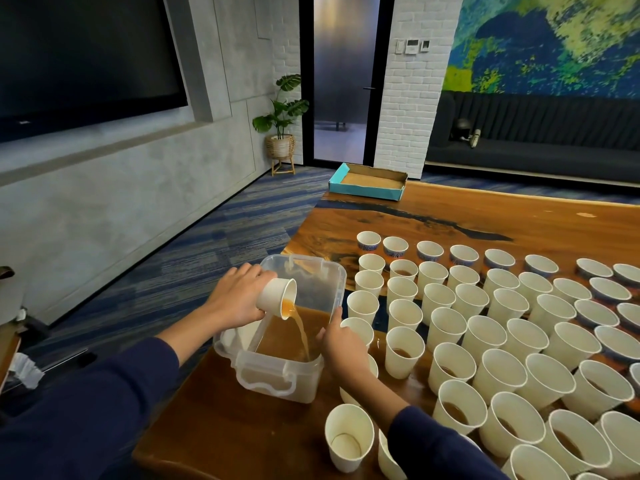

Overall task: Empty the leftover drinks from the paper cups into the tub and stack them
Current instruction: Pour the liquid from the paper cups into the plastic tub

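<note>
- The left hand (239, 299) is gripping a paper cup (277, 296), fingers curled round its side, and is tipping it on its side over the tub (284, 372).
- A brown drink (300, 332) is running from the cup's rim in a thin stream and is falling into the brown liquid pooling in the tub.
- The tub, clear plastic with clip handles, is sitting at the near left corner of the wooden table (467, 216).
- The right hand (341, 342) is resting against the tub's right wall, fingers curled over the rim and holding it.
- Many more white paper cups (502, 368) are standing upright in rows to the right of the tub; several are showing brown drink at the bottom.
- One empty cup (349, 436) is standing apart at the near edge, in front of the tub.
- A shallow blue cardboard box (367, 181) is lying at the far end of the table.
- A potted plant (282, 119) is standing by the glass door.
</note>
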### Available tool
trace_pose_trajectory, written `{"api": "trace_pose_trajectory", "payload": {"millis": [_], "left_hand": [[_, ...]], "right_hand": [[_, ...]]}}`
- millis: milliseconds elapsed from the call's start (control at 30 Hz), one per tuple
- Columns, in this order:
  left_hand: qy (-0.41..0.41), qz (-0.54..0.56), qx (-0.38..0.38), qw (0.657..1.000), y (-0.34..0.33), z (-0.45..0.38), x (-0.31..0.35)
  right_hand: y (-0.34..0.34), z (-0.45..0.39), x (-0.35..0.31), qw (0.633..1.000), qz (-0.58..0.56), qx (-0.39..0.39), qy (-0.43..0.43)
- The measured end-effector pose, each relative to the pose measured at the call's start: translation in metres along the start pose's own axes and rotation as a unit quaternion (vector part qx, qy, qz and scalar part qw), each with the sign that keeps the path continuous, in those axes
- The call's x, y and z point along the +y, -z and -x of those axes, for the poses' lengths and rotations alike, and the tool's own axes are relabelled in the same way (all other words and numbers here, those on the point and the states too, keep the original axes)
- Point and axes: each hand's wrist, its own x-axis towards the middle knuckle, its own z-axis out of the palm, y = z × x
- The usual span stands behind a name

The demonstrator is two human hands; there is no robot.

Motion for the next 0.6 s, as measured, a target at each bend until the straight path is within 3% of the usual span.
{"api": "trace_pose_trajectory", "payload": {"millis": [600], "left_hand": [[-0.081, -0.095, 0.025, 0.992, 0.0081, -0.0043, 0.0017]], "right_hand": [[-0.0021, 0.0007, 0.0007, 0.998, 0.056, 0.014, 0.023]]}}
